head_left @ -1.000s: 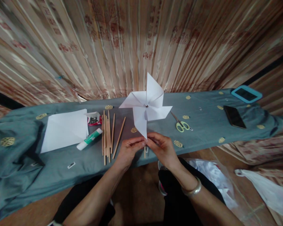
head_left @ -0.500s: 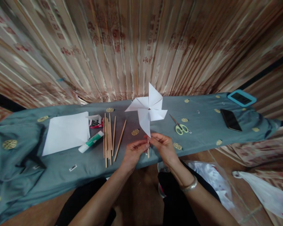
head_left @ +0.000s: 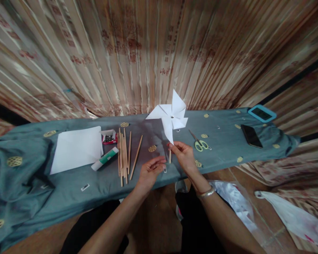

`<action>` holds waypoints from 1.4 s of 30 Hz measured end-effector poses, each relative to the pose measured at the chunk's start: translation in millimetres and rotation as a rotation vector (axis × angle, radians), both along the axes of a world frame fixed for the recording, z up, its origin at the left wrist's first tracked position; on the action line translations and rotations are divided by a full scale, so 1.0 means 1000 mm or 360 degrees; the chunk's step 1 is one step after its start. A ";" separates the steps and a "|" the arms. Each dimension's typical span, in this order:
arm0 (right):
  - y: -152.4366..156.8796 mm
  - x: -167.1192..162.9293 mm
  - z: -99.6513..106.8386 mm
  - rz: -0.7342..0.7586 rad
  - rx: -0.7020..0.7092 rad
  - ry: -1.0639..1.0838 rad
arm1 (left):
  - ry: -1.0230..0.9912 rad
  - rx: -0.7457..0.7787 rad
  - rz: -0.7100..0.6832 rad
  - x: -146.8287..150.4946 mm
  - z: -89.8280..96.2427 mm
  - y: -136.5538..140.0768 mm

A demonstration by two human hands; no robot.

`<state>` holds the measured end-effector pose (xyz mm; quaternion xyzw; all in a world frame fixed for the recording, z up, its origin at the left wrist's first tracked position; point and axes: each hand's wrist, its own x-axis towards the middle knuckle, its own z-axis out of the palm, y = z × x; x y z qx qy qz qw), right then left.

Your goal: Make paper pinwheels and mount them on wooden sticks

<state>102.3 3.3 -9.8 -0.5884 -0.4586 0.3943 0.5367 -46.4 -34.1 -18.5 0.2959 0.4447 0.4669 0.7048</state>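
Note:
A white paper pinwheel (head_left: 168, 116) with a shiny metal pin at its centre stands upright over the table on a thin wooden stick (head_left: 170, 157). My right hand (head_left: 184, 155) pinches that stick just under the lowest blade. Left of the stick, my left hand (head_left: 151, 171) is apart from it, palm turned inward, fingers loosely curved with a gap to the thumb and nothing in them. Green-handled scissors (head_left: 200, 144) lie just beyond my right hand. Several loose wooden sticks (head_left: 124, 155) lie side by side to the left of my left hand.
On the left of the cloth-covered table (head_left: 69, 187) lie white paper sheets (head_left: 76, 148), a small red box (head_left: 109, 137) of metal pins and a green-and-white glue tube (head_left: 105, 158). A black phone (head_left: 251, 135) and a blue-framed device (head_left: 262, 113) lie at the right. A curtain (head_left: 148, 53) hangs behind.
My left hand has let go of the stick and moved slightly down and away from it. My right hand has raised the pinwheel a little and shifted it to the right.

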 end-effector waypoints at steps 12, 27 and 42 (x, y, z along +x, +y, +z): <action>0.033 -0.016 0.007 -0.0004 0.0110 -0.0335 | -0.0021 0.0056 -0.0006 0.005 -0.001 -0.003; 0.017 0.035 -0.002 -0.0001 0.0052 -0.0857 | -0.0002 0.0060 -0.0016 -0.002 -0.001 -0.006; 0.047 0.156 0.024 -0.0454 -0.0146 -0.1570 | 0.0095 0.0172 -0.0053 0.004 -0.008 -0.009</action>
